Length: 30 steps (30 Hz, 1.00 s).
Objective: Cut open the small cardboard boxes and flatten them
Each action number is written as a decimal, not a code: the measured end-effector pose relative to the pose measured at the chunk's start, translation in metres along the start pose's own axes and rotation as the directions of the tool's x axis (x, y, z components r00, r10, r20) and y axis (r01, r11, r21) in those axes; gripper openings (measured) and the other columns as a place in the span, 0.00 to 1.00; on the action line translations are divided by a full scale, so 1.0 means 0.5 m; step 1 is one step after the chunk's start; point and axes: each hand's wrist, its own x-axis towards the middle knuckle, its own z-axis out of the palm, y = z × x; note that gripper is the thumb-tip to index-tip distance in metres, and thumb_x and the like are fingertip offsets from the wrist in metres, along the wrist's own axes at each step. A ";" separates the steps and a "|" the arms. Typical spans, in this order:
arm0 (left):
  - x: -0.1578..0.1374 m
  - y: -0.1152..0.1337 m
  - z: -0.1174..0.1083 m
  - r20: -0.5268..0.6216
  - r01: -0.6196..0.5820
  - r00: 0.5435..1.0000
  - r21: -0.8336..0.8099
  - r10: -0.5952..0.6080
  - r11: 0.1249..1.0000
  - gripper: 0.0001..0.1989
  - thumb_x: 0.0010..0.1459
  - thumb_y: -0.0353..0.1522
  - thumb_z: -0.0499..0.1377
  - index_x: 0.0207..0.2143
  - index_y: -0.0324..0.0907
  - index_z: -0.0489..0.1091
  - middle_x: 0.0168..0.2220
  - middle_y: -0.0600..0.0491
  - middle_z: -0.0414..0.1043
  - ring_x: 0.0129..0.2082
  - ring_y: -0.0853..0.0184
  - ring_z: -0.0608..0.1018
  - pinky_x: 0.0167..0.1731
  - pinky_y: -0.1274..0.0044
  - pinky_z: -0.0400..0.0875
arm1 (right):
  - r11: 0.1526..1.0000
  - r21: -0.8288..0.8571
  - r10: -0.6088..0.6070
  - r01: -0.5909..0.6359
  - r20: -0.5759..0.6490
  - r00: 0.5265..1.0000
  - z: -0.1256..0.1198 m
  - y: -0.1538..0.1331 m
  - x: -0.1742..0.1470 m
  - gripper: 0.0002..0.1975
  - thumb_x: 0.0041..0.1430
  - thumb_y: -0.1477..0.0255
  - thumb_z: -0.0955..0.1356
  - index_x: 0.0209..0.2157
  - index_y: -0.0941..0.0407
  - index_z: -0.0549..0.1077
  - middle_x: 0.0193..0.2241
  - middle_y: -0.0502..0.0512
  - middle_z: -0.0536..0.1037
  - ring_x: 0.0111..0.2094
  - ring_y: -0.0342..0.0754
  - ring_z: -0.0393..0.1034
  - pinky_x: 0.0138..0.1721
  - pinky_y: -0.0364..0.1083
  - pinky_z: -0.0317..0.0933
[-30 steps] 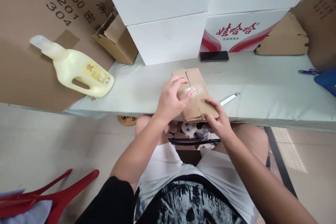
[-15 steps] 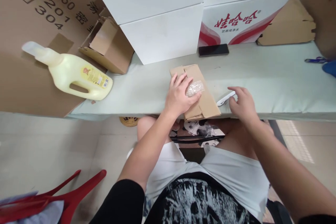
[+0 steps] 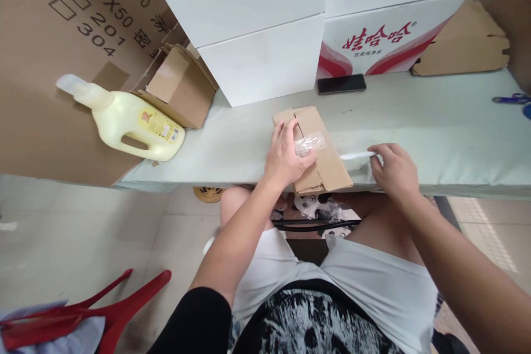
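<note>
My left hand [image 3: 286,154] presses on a small flat cardboard box [image 3: 327,168] at the table's front edge, with the thumb and fingers curved against its top. Between that thumb and the fingers, a crumpled piece of clear plastic [image 3: 312,142] lies on the box; whether it is stuck down I cannot tell. To the right of the box, my right hand [image 3: 395,170] pinches one end of a slim white tool [image 3: 357,155]. Its far end points left and comes close to the box's right edge. The tool is blurred, so its exact kind is unclear.
Stacked white cartons [image 3: 265,66] and a black phone [image 3: 341,83] stand behind the box. On the left are a yellow detergent bottle [image 3: 143,127] and an open cardboard box [image 3: 180,86]. Purple-handled scissors [image 3: 511,99] lie far right; a red chair [image 3: 136,298] is lower left.
The white tool has turned from slanted to nearly level, and my right hand has shifted slightly right. My left hand stays on the box. The whole view has moved a little.
</note>
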 end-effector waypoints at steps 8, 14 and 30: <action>0.004 -0.003 0.002 0.008 0.003 1.000 0.003 -0.003 1.000 0.37 0.54 0.36 0.63 0.65 0.39 0.57 0.69 0.40 0.59 0.75 0.48 0.51 0.72 0.55 0.55 | 0.541 0.841 0.260 -0.013 -0.153 0.953 -0.115 -0.165 0.023 0.11 0.59 0.60 0.71 0.37 0.51 0.69 0.35 0.53 0.78 0.21 0.41 0.66 0.19 0.44 0.52; 0.010 -0.012 0.009 -0.019 -0.040 0.999 0.024 0.040 0.999 0.38 0.52 0.38 0.65 0.64 0.41 0.58 0.67 0.42 0.63 0.73 0.46 0.55 0.71 0.55 0.56 | 0.525 0.842 0.083 0.121 -0.192 0.978 -0.134 -0.256 0.022 0.11 0.58 0.66 0.71 0.33 0.51 0.64 0.18 0.42 0.69 0.18 0.41 0.66 0.20 0.42 0.58; -0.005 -0.036 0.019 -0.079 -0.137 0.988 -0.011 0.136 0.990 0.26 0.62 0.34 0.54 0.63 0.42 0.59 0.66 0.45 0.66 0.72 0.53 0.58 0.73 0.57 0.53 | 0.661 0.737 0.034 -0.137 0.154 0.988 -0.052 -0.285 0.015 0.15 0.64 0.58 0.65 0.43 0.52 0.77 0.28 0.50 0.80 0.28 0.46 0.76 0.32 0.46 0.69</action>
